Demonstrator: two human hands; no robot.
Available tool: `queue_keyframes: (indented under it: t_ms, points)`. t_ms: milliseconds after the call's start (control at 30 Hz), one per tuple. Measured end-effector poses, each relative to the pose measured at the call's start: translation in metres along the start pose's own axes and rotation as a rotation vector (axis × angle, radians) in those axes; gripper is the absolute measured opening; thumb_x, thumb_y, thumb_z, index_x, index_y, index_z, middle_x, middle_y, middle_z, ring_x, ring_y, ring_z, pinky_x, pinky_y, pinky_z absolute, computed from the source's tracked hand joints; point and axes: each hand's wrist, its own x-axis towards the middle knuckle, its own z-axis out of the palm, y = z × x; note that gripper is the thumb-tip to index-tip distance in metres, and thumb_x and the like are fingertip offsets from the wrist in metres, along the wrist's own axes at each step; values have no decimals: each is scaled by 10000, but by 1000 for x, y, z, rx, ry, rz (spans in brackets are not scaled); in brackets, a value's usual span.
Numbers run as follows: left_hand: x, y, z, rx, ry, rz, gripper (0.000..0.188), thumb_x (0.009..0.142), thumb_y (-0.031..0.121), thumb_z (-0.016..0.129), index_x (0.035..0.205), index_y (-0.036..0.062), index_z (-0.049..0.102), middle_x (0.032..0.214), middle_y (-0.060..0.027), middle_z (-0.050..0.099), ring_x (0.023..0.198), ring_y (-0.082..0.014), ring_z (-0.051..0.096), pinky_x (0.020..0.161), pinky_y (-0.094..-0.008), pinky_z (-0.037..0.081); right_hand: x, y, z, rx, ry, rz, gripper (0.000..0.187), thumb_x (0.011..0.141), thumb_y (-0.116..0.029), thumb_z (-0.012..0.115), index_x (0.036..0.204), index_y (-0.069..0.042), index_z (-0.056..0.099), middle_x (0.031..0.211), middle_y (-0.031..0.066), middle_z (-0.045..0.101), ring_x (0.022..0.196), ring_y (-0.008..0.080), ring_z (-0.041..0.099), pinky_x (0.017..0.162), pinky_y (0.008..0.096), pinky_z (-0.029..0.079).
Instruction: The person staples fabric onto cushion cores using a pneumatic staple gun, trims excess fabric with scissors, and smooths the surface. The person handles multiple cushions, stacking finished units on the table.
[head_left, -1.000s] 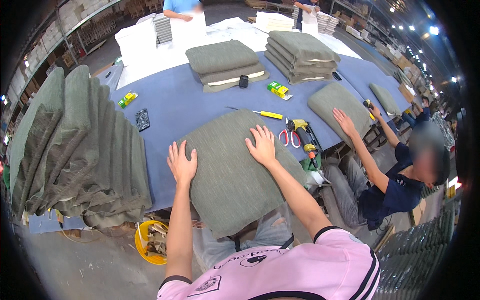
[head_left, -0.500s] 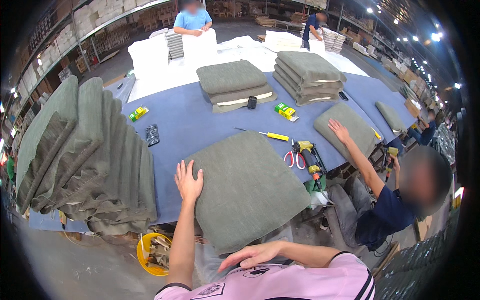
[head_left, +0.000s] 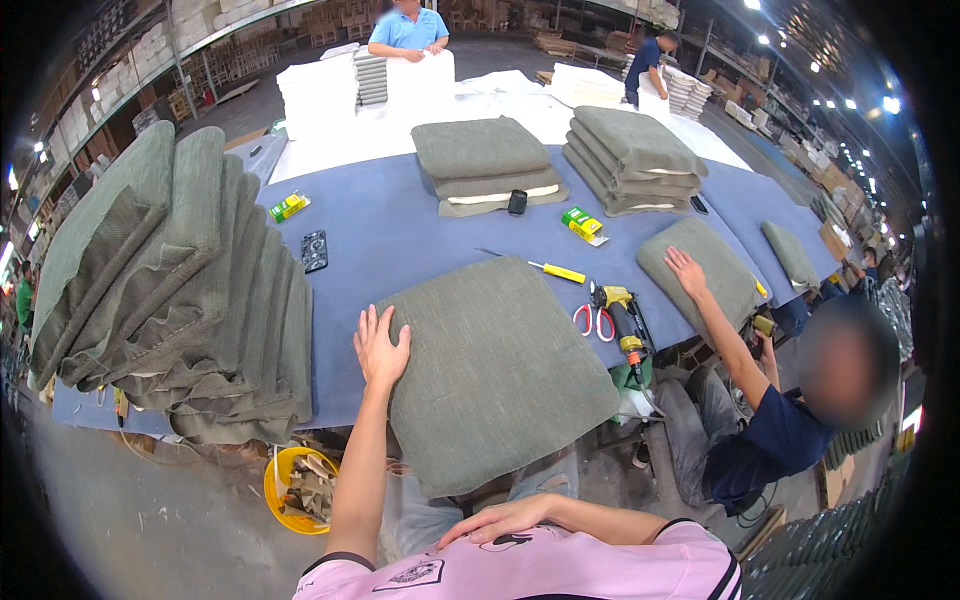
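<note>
So the big grey-green fabric seat cushion [head_left: 495,370] sits on the near edge of the blue-covered desk [head_left: 400,235], partly overhanging it. Left of it leans a row of grey-green cushions stood on edge [head_left: 170,300]. Right of it lie red-handled scissors [head_left: 594,320] and a yellow power tool [head_left: 622,315], with a yellow-handled screwdriver [head_left: 545,268] just behind. Further back sit two stacks of grey-green cushions [head_left: 485,165].
</note>
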Motion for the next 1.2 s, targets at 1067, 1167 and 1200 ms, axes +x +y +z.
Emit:
queue_keyframes:
  t_ms: [1067,1167,1200]
  points:
    - [-1,1,1,-19,9,-12,630,1055,463,666,1632,225,582,1822,-130,365,1714,-327,246,1369,-608,217,-13,2,2,-40,70,19,797,1194,-606,375,1695,8,463,1757,175,475,1622,337,441,1347,418,286]
    - [0,0,2,-21,16,-10,628,1053,464,667,1628,225,586,1822,-130,365,1713,-327,246,1370,-607,216,-12,-1,1,-26,62,26,791,1197,-624,338,1694,-27,486,1753,146,489,1609,324,461,1334,413,308]
    - [0,0,2,-24,15,-11,627,1052,463,666,1627,225,587,1822,-131,364,1714,-327,246,1370,-606,214,-12,1,1,-24,61,31,790,1198,-630,326,1694,-39,493,1752,136,494,1604,320,468,1329,412,316]
